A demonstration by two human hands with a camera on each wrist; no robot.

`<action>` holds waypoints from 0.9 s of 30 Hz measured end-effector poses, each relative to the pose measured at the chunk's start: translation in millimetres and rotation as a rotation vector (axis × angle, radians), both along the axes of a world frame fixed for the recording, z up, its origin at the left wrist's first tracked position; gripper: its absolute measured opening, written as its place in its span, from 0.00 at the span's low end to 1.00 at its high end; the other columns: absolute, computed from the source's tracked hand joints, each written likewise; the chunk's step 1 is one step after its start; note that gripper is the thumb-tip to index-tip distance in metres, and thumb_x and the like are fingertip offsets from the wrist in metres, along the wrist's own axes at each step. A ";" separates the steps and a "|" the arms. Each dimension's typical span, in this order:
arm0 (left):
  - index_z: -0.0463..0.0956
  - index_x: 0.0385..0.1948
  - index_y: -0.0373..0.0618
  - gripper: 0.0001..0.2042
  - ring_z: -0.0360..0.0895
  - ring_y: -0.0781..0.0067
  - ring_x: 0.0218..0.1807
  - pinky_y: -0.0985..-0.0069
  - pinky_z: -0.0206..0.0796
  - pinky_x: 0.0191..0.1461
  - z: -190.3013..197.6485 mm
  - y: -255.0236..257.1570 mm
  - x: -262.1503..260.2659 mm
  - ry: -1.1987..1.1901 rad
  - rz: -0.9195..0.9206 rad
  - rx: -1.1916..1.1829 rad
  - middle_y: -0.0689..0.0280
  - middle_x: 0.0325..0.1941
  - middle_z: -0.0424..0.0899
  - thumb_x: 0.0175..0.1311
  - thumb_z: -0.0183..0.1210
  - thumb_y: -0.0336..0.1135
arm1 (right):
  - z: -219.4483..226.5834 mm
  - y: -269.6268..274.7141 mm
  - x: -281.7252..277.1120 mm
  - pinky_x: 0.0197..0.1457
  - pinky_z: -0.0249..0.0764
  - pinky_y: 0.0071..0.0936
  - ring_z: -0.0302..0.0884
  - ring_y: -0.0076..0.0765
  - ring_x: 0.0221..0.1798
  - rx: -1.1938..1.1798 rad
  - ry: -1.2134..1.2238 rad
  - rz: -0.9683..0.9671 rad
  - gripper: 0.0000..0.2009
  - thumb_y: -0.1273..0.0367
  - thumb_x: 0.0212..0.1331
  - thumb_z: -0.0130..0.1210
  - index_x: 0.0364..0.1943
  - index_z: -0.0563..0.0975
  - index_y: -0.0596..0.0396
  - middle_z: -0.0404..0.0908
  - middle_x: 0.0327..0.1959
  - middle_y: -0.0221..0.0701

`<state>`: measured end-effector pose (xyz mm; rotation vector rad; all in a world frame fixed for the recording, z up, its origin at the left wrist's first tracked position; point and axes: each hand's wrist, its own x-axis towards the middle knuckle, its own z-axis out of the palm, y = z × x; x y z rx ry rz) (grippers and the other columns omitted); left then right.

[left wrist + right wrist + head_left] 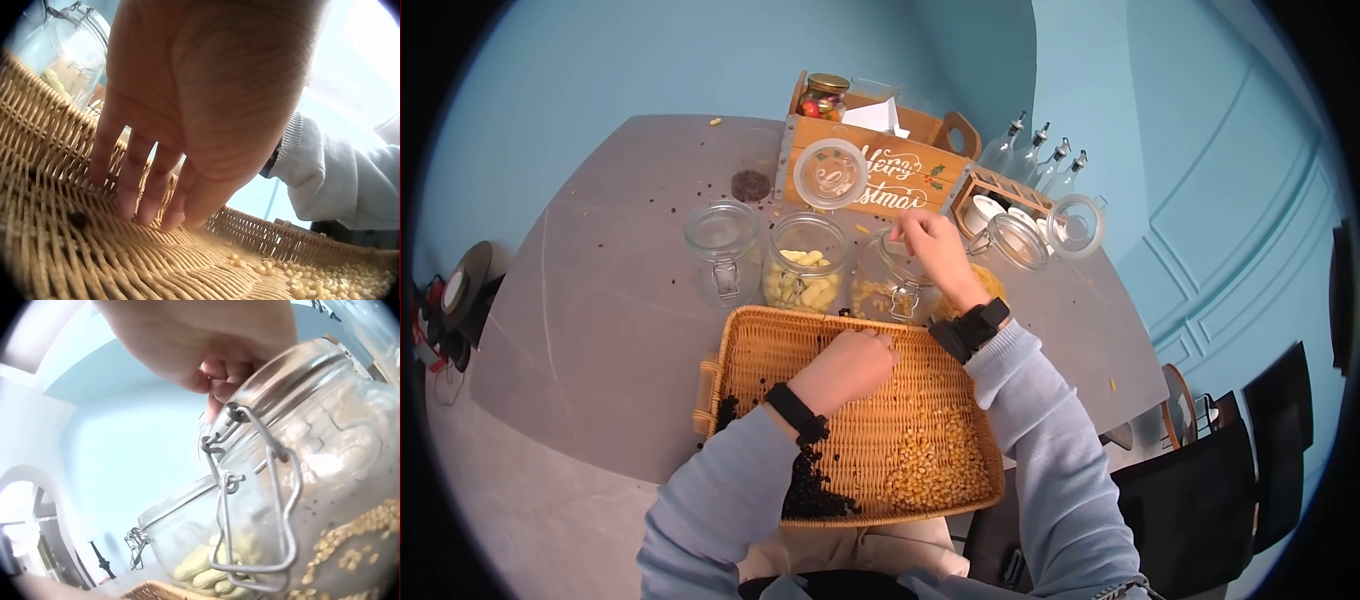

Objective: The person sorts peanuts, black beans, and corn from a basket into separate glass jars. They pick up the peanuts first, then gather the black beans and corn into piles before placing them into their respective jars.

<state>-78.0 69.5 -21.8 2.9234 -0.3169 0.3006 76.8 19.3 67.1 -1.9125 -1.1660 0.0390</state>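
My left hand (845,370) reaches down into a wicker basket (760,335), its fingertips at the woven floor near a black bean (78,219). No item shows between its fingers. Black beans (815,490) and yellow corn kernels (940,465) lie in separate patches in the basket. Above the mouth of an open clip-top glass jar (887,275), my right hand (935,245) has its fingers curled and gathered together; nothing shows in them. That jar has a layer of yellow kernels (350,544) low down. Beside it stands a jar of peanuts (803,280).
Another clip-top jar (722,250) stands at the left, and yellow contents (990,285) show right of my right wrist. Behind are a wooden crate (880,165), a rack of white pots (1000,210) and several glass bottles (1030,160). Dark beans (750,185) lie on the grey table (600,280).
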 end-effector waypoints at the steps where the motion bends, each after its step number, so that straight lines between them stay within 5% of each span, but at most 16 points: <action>1: 0.75 0.32 0.42 0.09 0.74 0.61 0.40 0.67 0.67 0.43 0.0 0.1 -0.3 -0.008 0.000 -0.009 0.61 0.34 0.75 0.53 0.54 0.36 | -0.7 0.9 1.7 0.27 0.63 0.25 0.68 0.26 0.20 0.002 0.002 -0.003 0.17 0.62 0.59 0.44 0.21 0.76 0.59 0.72 0.14 0.33; 4: 0.75 0.32 0.42 0.09 0.74 0.61 0.39 0.66 0.67 0.42 0.1 1.1 -0.7 -0.007 -0.004 -0.007 0.61 0.33 0.75 0.53 0.55 0.36 | 1.8 -2.5 -3.9 0.27 0.60 0.21 0.62 0.21 0.20 0.233 0.154 0.074 0.17 0.63 0.61 0.43 0.20 0.75 0.59 0.69 0.14 0.27; 9: 0.75 0.31 0.42 0.09 0.74 0.61 0.39 0.66 0.67 0.42 -2.6 1.8 -1.0 -0.043 -0.005 -0.015 0.61 0.33 0.75 0.53 0.55 0.36 | 20.3 -58.0 -63.2 0.26 0.60 0.18 0.62 0.17 0.22 -0.135 0.094 0.198 0.13 0.65 0.62 0.43 0.23 0.71 0.58 0.65 0.17 0.23; 12: 0.74 0.31 0.42 0.08 0.74 0.62 0.39 0.67 0.67 0.42 -2.9 1.6 -0.8 -0.048 0.004 -0.023 0.61 0.33 0.75 0.53 0.55 0.36 | 3.6 -103.6 -82.1 0.39 0.70 0.36 0.73 0.47 0.34 -0.701 -0.255 0.432 0.08 0.68 0.56 0.46 0.33 0.73 0.57 0.74 0.28 0.39; 14: 0.74 0.30 0.42 0.08 0.74 0.62 0.39 0.67 0.67 0.42 -4.8 1.4 0.0 -0.047 0.006 -0.025 0.61 0.33 0.75 0.53 0.55 0.36 | -16.6 -131.2 -95.2 0.49 0.67 0.38 0.66 0.47 0.48 -0.864 -0.333 0.554 0.14 0.65 0.56 0.50 0.44 0.69 0.55 0.67 0.42 0.40; 17: 0.74 0.30 0.42 0.08 0.74 0.62 0.39 0.67 0.67 0.43 -6.6 0.8 0.7 -0.060 0.003 0.002 0.62 0.33 0.75 0.54 0.54 0.35 | -35.9 -148.2 -112.5 0.53 0.65 0.37 0.64 0.48 0.52 -0.859 -0.346 0.545 0.20 0.64 0.55 0.50 0.51 0.66 0.56 0.66 0.48 0.41; 22: 0.74 0.31 0.42 0.08 0.73 0.61 0.41 0.68 0.67 0.44 -3.8 1.4 -0.3 -0.037 0.002 -0.036 0.62 0.35 0.75 0.55 0.53 0.35 | -54.3 -155.4 -77.9 0.58 0.61 0.39 0.61 0.48 0.57 -0.714 -0.549 0.222 0.25 0.61 0.55 0.50 0.56 0.62 0.59 0.64 0.53 0.46; 27: 0.74 0.32 0.42 0.09 0.73 0.61 0.42 0.67 0.67 0.44 0.0 1.5 -1.1 0.022 0.020 -0.073 0.62 0.36 0.75 0.55 0.53 0.36 | -47.9 -160.3 -69.2 0.57 0.64 0.38 0.63 0.54 0.57 -0.981 -0.346 0.185 0.29 0.57 0.59 0.45 0.59 0.58 0.63 0.59 0.58 0.49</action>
